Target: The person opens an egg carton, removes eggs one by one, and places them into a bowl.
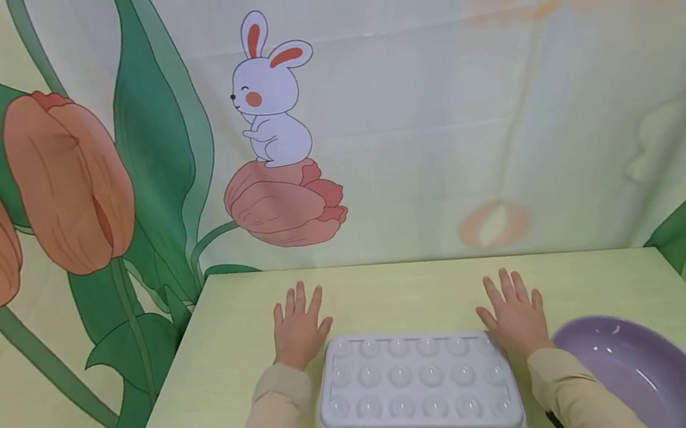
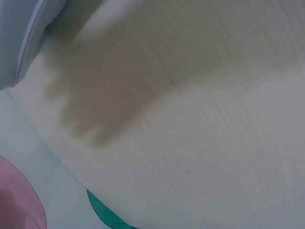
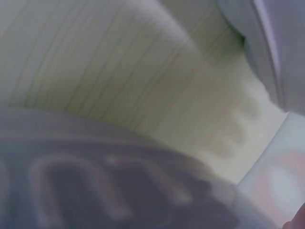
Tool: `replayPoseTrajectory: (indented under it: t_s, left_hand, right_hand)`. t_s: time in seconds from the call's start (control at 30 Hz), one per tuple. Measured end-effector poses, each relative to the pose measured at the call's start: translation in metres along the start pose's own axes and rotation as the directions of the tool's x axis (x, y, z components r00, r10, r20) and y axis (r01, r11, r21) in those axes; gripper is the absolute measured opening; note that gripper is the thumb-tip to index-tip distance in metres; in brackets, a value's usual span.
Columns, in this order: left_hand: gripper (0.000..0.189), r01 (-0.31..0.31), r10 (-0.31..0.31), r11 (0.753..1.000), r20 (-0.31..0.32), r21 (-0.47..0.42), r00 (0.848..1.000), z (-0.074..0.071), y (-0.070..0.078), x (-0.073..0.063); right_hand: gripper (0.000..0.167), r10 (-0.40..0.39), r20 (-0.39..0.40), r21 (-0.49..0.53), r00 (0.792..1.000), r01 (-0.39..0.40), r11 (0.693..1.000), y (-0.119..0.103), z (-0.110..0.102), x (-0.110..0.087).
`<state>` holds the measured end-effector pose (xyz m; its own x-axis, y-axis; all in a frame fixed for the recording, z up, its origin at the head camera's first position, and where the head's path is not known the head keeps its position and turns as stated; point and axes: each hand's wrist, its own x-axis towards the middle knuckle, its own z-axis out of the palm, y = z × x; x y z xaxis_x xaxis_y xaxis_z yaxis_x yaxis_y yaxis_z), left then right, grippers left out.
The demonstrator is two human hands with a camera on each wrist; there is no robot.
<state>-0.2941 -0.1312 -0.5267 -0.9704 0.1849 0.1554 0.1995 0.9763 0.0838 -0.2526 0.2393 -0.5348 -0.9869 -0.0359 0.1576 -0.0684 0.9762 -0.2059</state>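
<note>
A pale grey-white plastic case (image 1: 415, 383) with rows of clear round domes in its lid lies closed on the table. My left hand (image 1: 297, 328) is beside its far left corner, fingers spread and pointing toward the wall, holding nothing. By the far right corner, my right hand (image 1: 515, 317) is also empty with its fingers spread; it overlaps the case's edge in the head view. The case's side (image 2: 19, 43) enters the left wrist view at the top left, and that view shows a hand's shadow. The right wrist view has the case (image 3: 290, 47) at top right.
A glossy purple bowl (image 1: 642, 376) stands right of my right forearm, partly covered by the sleeve. Its rim (image 3: 95, 129) fills the lower left of the right wrist view. Behind the pale yellow table (image 1: 408, 279) hangs a cloth printed with tulips and a rabbit (image 1: 273, 104).
</note>
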Motion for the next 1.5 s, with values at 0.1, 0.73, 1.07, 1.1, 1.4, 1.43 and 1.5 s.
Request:
replayPoseTrajectory:
  t_s: [0.1, 0.73, 1.07, 1.1, 1.4, 1.43, 1.5]
  left_hand:
    - [0.059, 0.0, 0.0, 0.999, -0.007, -0.044, 1.0, -0.001, 0.001, -0.005]
    - [0.058, 0.158, -0.106, 0.821, 0.125, -0.549, 0.986, 0.005, -0.001, -0.042]
    - [0.063, 0.296, -0.15, 0.678, 0.267, -0.673, 0.952, 0.011, -0.001, -0.055]
    - [0.064, 0.314, -0.151, 0.663, 0.29, -0.679, 0.945, 0.011, -0.001, -0.057]
    - [0.054, 0.345, -0.133, 0.61, 0.337, -0.713, 0.932, 0.016, 0.002, -0.065]
    - [0.052, 0.345, -0.13, 0.604, 0.338, -0.718, 0.932, 0.017, 0.002, -0.066]
    - [0.05, 0.353, -0.131, 0.591, 0.346, -0.725, 0.929, 0.017, 0.002, -0.066]
  right_hand:
    - [0.06, -0.018, -0.01, 0.007, 1.0, 0.018, 1.0, -0.004, -0.001, -0.002]
    - [0.056, -0.393, -0.139, -0.055, 0.909, 0.389, 0.919, -0.037, -0.014, -0.044]
    - [0.062, -0.562, -0.164, -0.091, 0.811, 0.555, 0.827, -0.042, 0.003, -0.068]
    - [0.062, -0.58, -0.172, -0.099, 0.796, 0.572, 0.814, -0.042, 0.005, -0.07]
    - [0.063, -0.683, -0.24, -0.096, 0.69, 0.683, 0.724, -0.049, 0.011, -0.088]
    - [0.062, -0.685, -0.245, -0.092, 0.686, 0.687, 0.721, -0.051, 0.011, -0.09]
    - [0.059, -0.689, -0.254, -0.084, 0.679, 0.694, 0.715, -0.054, 0.013, -0.095]
